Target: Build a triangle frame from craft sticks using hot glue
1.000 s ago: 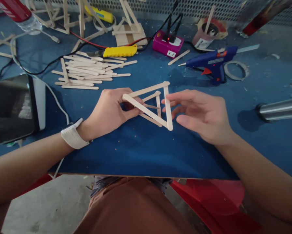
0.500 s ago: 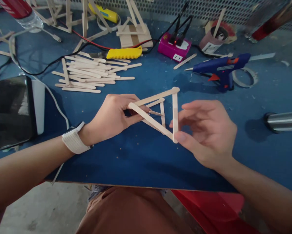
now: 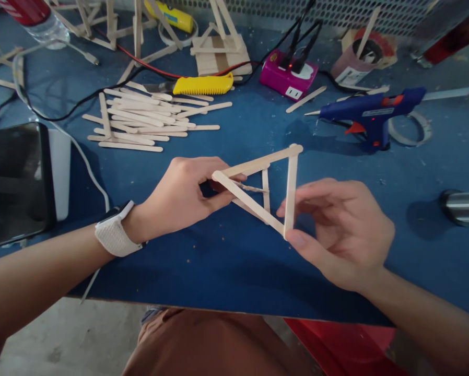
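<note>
A triangle frame of glued craft sticks (image 3: 290, 188) with a smaller triangle inside it is held above the blue table (image 3: 226, 261). My left hand (image 3: 179, 196), with a white watch band at the wrist, pinches the frame's left corner. My right hand (image 3: 342, 230) grips the frame's lower right corner, thumb under the tip and fingers curled behind the upright stick.
A pile of loose craft sticks (image 3: 144, 117) lies behind my left hand, with a yellow cutter (image 3: 203, 83) beyond it. A blue glue gun (image 3: 371, 112), a pink power strip (image 3: 289, 78), a phone (image 3: 13, 183), a metal cylinder (image 3: 464, 206) and stick structures (image 3: 219, 47) surround the area.
My right hand went from open beside the frame to gripping its lower right corner. The frame tilted more upright, and the view shifted so everything sits lower and to the right.
</note>
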{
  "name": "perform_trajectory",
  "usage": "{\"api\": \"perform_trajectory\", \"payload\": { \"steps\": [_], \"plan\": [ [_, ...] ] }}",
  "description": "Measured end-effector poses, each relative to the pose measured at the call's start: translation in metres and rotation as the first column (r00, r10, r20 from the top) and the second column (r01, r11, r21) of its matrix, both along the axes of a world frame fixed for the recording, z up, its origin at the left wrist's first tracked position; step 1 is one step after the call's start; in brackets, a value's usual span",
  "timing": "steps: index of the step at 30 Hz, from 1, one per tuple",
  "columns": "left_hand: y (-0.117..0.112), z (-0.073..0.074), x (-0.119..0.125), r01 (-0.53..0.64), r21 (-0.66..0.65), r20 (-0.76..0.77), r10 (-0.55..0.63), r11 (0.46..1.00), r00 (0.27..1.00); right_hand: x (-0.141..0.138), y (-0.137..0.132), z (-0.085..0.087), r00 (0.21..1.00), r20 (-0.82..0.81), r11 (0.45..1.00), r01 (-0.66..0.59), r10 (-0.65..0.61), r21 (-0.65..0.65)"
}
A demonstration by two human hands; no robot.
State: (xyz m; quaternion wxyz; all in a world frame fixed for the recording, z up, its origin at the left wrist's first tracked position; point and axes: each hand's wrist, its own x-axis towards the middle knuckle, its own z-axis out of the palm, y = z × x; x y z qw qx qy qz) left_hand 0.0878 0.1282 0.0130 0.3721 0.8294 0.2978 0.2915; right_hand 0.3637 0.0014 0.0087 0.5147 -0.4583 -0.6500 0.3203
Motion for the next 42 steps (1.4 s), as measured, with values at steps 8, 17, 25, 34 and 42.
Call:
{"api": "perform_trajectory", "payload": {
  "steps": [8,17,25,34,42],
  "plan": [
    [0.0,0.0,-0.004,0.024,0.139,-0.077,-0.014,0.99,0.997,0.007,0.005,-0.004,0.994,0.089,0.996,-0.065,0.059,0.067],
    [-0.005,0.0,-0.006,0.068,0.136,-0.051,-0.061,0.988,0.997,0.015,0.008,-0.007,0.998,0.05,0.998,-0.03,0.027,0.056],
    [-0.003,-0.004,-0.005,0.082,0.134,0.014,-0.085,0.988,0.996,0.044,0.063,-0.011,0.795,0.592,0.976,-0.001,-0.133,0.22],
    [-0.002,-0.003,-0.004,0.072,0.045,0.04,-0.074,0.996,0.996,0.041,0.103,-0.013,0.802,0.593,0.982,-0.159,0.07,0.099],
    [-0.002,-0.003,-0.005,0.082,0.077,0.04,-0.086,0.994,0.996,0.039,0.1,-0.018,0.807,0.588,0.991,-0.111,0.043,0.08]
  ]
}}
